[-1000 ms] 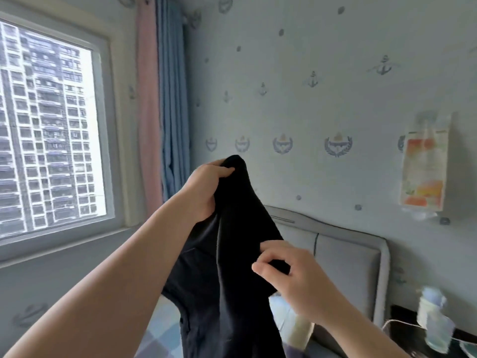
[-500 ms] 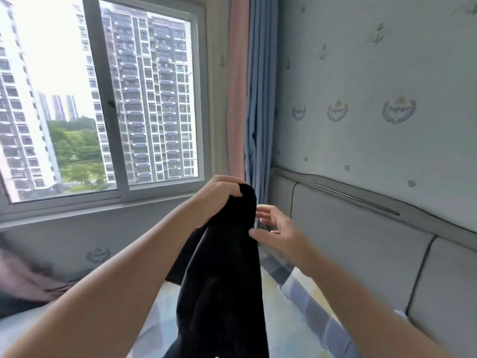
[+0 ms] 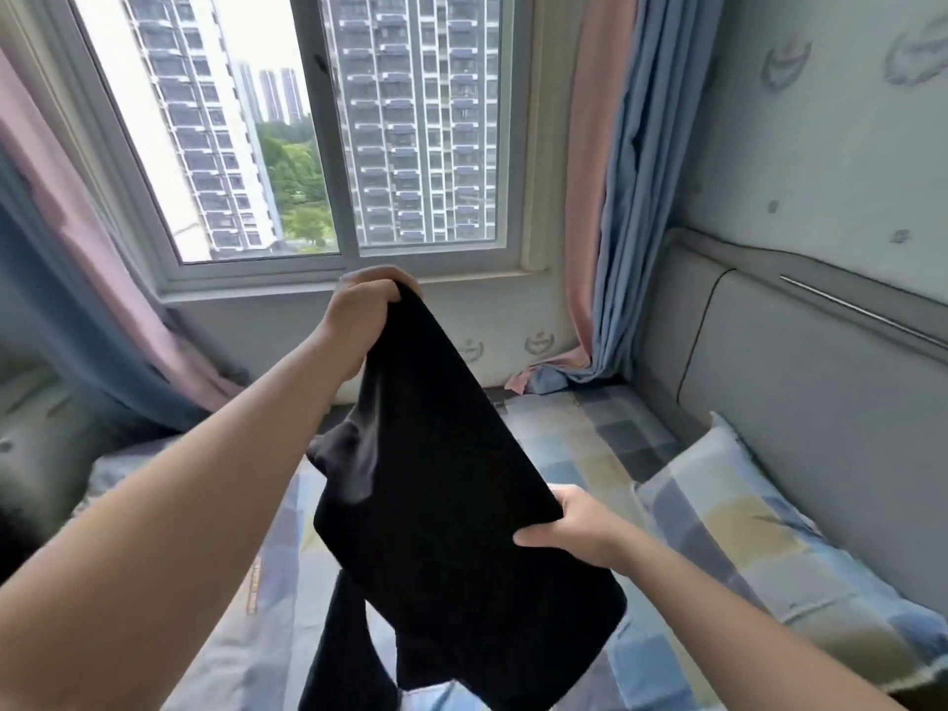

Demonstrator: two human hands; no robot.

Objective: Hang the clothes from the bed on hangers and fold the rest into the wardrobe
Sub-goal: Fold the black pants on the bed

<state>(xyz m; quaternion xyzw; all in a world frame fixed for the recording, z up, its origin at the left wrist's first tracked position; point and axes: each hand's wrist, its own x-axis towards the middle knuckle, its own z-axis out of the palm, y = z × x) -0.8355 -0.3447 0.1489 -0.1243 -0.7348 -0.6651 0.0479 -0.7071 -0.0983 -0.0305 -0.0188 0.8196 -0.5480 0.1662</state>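
Observation:
A black garment (image 3: pixel 441 510) hangs in the air above the bed (image 3: pixel 579 438), stretched slantwise between my two hands. My left hand (image 3: pixel 359 320) grips its top corner up in front of the window sill. Lower and to the right, my right hand (image 3: pixel 579 531) pinches the garment's right edge, thumb on the front of the cloth. The lower part of the garment droops down out of view at the bottom. No hanger and no wardrobe show in this view.
The bed has a checked sheet and a matching pillow (image 3: pixel 744 536) against the grey padded headboard (image 3: pixel 800 382) on the right. Pink and blue curtains (image 3: pixel 610 197) hang beside the window (image 3: pixel 328 125). A dark shape (image 3: pixel 20 536) lies at the left edge.
The view has swung left and down from the wall to the window and bed. My right hand moved from near the top of the garment down to its right edge and took hold, spreading the cloth.

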